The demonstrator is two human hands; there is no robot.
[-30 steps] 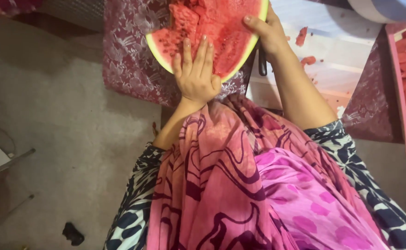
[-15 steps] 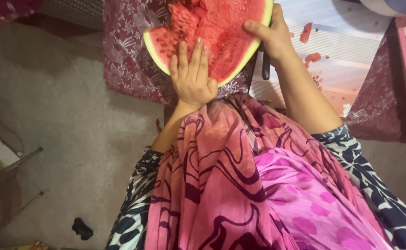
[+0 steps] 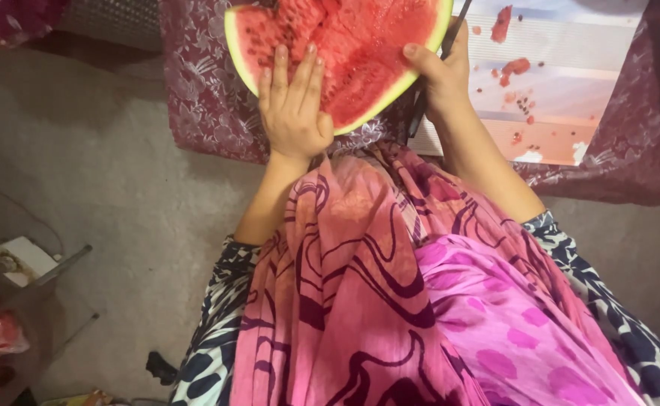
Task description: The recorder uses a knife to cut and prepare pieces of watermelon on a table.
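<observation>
The melon (image 3: 352,45) is a big half, cut face up: wet red flesh, rough and pitted where pieces have come out, dotted with dark seeds, ringed by a thin pale-green rind. It lies at the near edge of the table, partly on the cloth (image 3: 202,98) and partly past the top of the view.

My left hand (image 3: 292,105) lies flat on the flesh near the rind, palm down, fingers straight and close together, thumb tucked to the side; it presses rather than grips. My right hand (image 3: 439,68) curls over the melon's right rim, thumb on the red face, the other fingers hidden behind the rind. A dark knife (image 3: 439,68) runs through that fist, its thin blade slanting up past the rim and its handle end showing below my wrist. Both forearms are bare and reach forward from my patterned sleeves.

The cloth is maroon with a pale floral print, draped over the table's edge. To the right sits a pale board (image 3: 563,83), smooth, spotted with red scraps and seeds. Below me the floor (image 3: 119,218) is dull grey, and my pink swirled dress (image 3: 390,301) fills the foreground.
</observation>
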